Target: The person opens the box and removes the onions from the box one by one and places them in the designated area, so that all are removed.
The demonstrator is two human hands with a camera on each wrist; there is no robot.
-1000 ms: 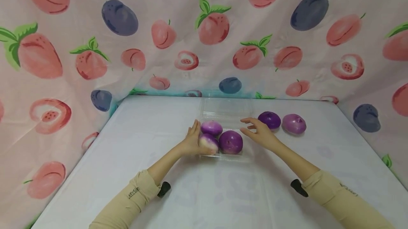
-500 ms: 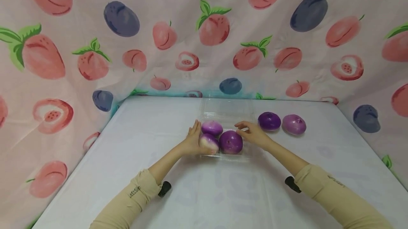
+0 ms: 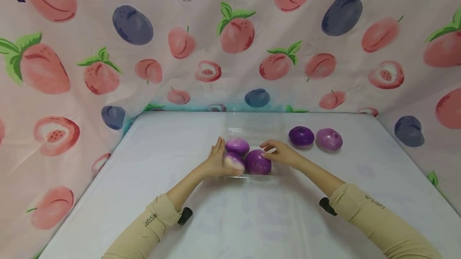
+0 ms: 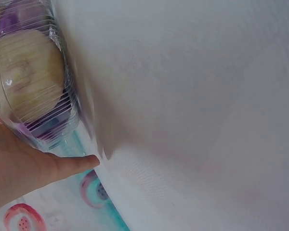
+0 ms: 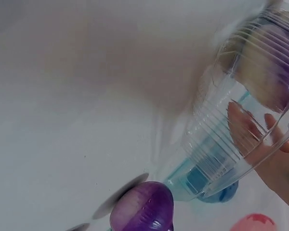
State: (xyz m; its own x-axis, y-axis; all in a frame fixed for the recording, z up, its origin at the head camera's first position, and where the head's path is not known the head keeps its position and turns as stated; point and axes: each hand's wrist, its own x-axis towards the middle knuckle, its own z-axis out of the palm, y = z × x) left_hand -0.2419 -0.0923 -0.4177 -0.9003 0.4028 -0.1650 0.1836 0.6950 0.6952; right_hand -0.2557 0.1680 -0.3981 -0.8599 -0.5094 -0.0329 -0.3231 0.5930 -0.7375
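Observation:
A clear plastic box (image 3: 279, 170) holds three purple onions. At the back left lies a lighter onion (image 3: 237, 145), with a purple-and-white onion (image 3: 234, 161) in front of it and a larger dark onion (image 3: 258, 163) at the front right. My left hand (image 3: 215, 165) rests along the box's left side, fingers extended and thumb reaching across the front corner by the purple-and-white onion. My right hand (image 3: 282, 155) reaches in over the right side, its thumb touching the larger onion and its fingers bent loosely behind it. Through the box wall, the right fingers (image 5: 243, 127) show in the right wrist view.
The box's lid (image 3: 253, 123) lies folded back behind it. To the right, a deep purple onion (image 3: 301, 136) and a lighter purple onion (image 3: 329, 139) sit on the white tabletop (image 3: 173, 139). A fruit-print cloth (image 3: 201, 23) hangs behind.
My right hand has moved left and down to the larger onion, which has turned slightly under it. The left hand keeps its place at the box.

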